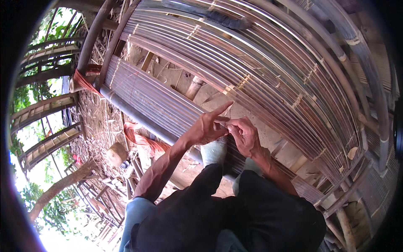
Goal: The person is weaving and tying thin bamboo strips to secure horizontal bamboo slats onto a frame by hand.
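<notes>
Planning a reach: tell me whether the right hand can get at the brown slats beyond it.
Probably yes: nothing visible blocks the right hand from the brown slats, though its fingers are by the left hand.

Off to my left I see a crumpled orange cloth (145,140), and near it a pale, rounded wooden block (117,154) with a small dark object (125,164) just beside it. A strip of reddish fabric (86,82) is wound near the foot of a dark post (93,40). Dry litter (90,126) covers the ground there. Farther out I see slatted frames (48,110), a slanting trunk (63,191) and bright green foliage (54,216).
</notes>
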Available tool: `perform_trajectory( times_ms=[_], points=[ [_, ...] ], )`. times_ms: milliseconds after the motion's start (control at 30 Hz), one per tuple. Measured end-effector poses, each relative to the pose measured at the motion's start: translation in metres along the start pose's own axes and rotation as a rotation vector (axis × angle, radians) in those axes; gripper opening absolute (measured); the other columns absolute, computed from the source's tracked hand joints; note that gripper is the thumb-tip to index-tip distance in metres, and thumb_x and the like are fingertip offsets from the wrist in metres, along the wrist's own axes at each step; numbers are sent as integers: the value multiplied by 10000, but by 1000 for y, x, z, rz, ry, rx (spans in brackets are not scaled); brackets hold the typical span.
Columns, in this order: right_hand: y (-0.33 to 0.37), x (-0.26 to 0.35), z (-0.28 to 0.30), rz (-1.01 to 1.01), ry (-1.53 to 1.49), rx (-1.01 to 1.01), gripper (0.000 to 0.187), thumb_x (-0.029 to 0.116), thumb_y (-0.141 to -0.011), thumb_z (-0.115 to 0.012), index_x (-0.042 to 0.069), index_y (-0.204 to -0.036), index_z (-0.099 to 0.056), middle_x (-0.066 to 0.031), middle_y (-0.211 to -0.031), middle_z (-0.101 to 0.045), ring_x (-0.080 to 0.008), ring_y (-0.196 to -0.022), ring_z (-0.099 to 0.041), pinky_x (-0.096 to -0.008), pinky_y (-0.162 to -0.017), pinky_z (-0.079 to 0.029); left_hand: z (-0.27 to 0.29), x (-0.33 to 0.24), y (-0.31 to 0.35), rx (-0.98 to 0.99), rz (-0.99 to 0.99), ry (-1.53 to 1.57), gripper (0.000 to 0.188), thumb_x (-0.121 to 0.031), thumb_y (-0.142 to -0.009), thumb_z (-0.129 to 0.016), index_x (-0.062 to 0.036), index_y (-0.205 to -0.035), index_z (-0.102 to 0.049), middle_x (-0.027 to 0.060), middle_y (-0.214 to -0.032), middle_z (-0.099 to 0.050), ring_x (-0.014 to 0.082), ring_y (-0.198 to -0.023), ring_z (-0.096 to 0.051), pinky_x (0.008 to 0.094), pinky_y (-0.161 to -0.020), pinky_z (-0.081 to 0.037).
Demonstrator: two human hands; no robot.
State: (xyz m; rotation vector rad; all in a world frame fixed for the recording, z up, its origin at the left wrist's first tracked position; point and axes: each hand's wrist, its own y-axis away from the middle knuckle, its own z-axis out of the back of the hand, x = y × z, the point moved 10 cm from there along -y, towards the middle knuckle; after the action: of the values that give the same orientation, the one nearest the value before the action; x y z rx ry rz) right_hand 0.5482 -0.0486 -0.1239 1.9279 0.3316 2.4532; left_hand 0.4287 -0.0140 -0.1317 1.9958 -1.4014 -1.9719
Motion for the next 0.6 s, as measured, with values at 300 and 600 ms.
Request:
perform_trajectory(
  times_ms=[300, 600],
  points=[
    [-9, -60, -7, -260, 94, 81, 418, 266, -993, -601, 26, -1335, -578, -182, -1158, -688, -256, -966, -699, -379, -829, -560, 147, 56, 209, -837, 141, -406, 551, -496, -964, -641, -12, -705, -686, 50, -632, -610, 134, -584, -518, 315, -575, -407],
    [-21, -100, -46, -346, -358, 339, 466, 321, -1025, -550, -40, -1318, -574, -149, -1206, -679, -201, -1098, -634, -333, -952, -496, 219, 142, 391, -989, 842, -1183, 774, -655, -937, -529, 1, -532, -600, 127, -497, -544, 281, -494, -538, 444, -574, -427]
  ],
)
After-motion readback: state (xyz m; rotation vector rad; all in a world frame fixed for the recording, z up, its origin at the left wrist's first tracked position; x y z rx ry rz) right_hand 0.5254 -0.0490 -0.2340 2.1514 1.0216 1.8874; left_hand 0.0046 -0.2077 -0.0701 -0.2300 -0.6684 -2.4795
